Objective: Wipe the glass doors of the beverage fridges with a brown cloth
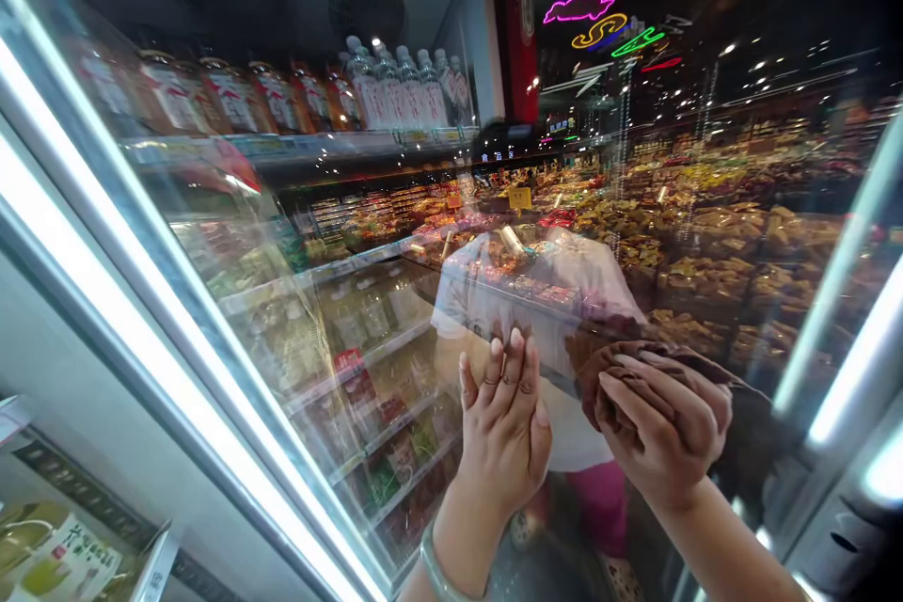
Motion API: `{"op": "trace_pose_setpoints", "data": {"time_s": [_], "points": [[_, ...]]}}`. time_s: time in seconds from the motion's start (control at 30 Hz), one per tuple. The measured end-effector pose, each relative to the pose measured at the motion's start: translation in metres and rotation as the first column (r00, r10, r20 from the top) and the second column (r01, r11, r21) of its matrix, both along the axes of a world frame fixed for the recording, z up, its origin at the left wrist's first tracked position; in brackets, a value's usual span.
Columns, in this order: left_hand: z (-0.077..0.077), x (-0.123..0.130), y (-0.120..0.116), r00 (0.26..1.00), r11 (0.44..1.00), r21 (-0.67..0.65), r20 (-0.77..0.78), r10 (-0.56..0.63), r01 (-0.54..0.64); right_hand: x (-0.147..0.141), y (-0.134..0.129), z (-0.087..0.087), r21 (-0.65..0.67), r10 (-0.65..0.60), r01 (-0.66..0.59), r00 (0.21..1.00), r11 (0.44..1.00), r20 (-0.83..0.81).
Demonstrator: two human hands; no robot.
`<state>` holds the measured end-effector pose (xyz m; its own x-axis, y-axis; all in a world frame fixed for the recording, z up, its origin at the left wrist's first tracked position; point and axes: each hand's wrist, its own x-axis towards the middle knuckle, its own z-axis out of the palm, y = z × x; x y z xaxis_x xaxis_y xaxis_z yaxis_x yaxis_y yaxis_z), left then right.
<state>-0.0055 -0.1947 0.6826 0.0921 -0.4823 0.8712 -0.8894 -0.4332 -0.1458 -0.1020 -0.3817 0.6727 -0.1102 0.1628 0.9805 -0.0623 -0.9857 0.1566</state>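
Note:
A large glass door fills the view, tilted, with bright light strips along its sides. Against the glass my left hand lies with its fingers stretched upward; a pale bangle circles that wrist. To its right, my right hand is closed round a bunched brown cloth, which appears pressed to the glass. The palms and part of the cloth are hidden from me.
Behind the glass, shelves hold brown bottles, clear bottles and packaged goods. Two fans sit at the top. Reflections of a person and shop displays overlay the glass. Packaged goods lie at the lower left.

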Motion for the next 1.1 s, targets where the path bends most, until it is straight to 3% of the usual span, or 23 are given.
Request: {"op": "trace_pose_setpoints", "data": {"time_s": [0.2,0.3,0.4,0.47,0.57,0.7,0.8,0.93,1.0,1.1], "points": [[-0.002,0.001,-0.015,1.000,0.999,0.022,-0.020,-0.024,0.024,0.026,0.031,0.022,0.216,0.026,-0.048,0.994,0.975,0.105],[-0.008,0.004,-0.015,0.997,0.998,0.039,-0.052,-0.052,0.054,0.034,0.039,0.002,0.188,0.080,-0.083,0.997,0.979,0.024],[-0.018,0.011,-0.010,0.996,0.998,0.043,-0.073,-0.045,0.048,0.030,0.026,-0.032,0.084,0.066,-0.059,0.994,0.995,-0.087],[-0.024,0.015,-0.007,0.997,0.998,0.052,-0.081,-0.018,0.022,0.025,0.016,-0.043,0.079,0.044,-0.035,0.993,0.996,-0.111],[-0.028,0.019,-0.004,0.997,0.997,0.071,-0.081,0.015,-0.009,0.032,0.015,-0.028,0.162,0.031,-0.030,0.999,0.986,-0.005],[-0.028,0.021,-0.004,0.995,0.996,0.083,-0.098,-0.017,0.025,0.056,0.038,0.000,0.256,0.040,-0.073,0.990,0.964,0.134],[-0.028,0.022,-0.004,0.990,0.994,0.073,-0.126,-0.069,0.078,0.057,0.041,-0.017,0.165,0.051,-0.053,0.999,0.985,0.017],[-0.029,0.021,-0.008,0.988,0.993,0.065,-0.124,-0.087,0.096,0.034,0.017,-0.048,0.066,0.028,-0.019,0.990,0.998,-0.139],[-0.031,0.021,-0.010,0.991,0.994,0.070,-0.116,-0.074,0.082,0.031,0.010,-0.043,0.098,0.031,-0.021,0.995,0.995,-0.096],[-0.035,0.020,-0.013,0.993,0.996,0.066,-0.103,-0.051,0.058,0.044,0.016,-0.021,0.166,0.082,-0.083,0.997,0.983,0.014]]}}
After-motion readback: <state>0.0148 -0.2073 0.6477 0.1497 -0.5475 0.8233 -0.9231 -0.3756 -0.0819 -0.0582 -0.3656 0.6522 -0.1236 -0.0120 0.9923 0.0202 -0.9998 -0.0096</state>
